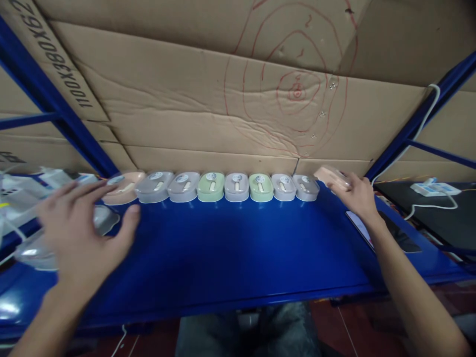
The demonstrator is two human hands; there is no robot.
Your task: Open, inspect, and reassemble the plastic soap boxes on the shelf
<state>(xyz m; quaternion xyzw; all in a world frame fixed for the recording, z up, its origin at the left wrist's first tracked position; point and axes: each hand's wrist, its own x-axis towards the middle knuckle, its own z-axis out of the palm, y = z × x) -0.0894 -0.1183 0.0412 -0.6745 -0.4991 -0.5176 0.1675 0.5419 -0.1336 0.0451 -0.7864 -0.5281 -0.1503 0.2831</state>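
My right hand [355, 196] grips a peach-coloured rounded box [332, 177], held tilted at the right end of a row. Several similar boxes with clear lids, round stickers and small white tabs stand side by side, among them a green box [210, 187], a lilac box [237, 187] and a grey box [306, 188] nearest the held one. Fingers apart, my left hand [84, 225] hovers at the left, blurred. Beyond its fingers is another peach box [124, 188]. Clear plastic pieces [35, 253] lie partly hidden behind this hand.
The boxes stand on a blue tabletop [223, 248] against a cardboard wall [178, 99] with red rings drawn on it. A phone-like flat object [362, 228] lies near my right forearm. Blue frame posts [82, 134] flank the table. At right is a white power strip [435, 189] with a cable.
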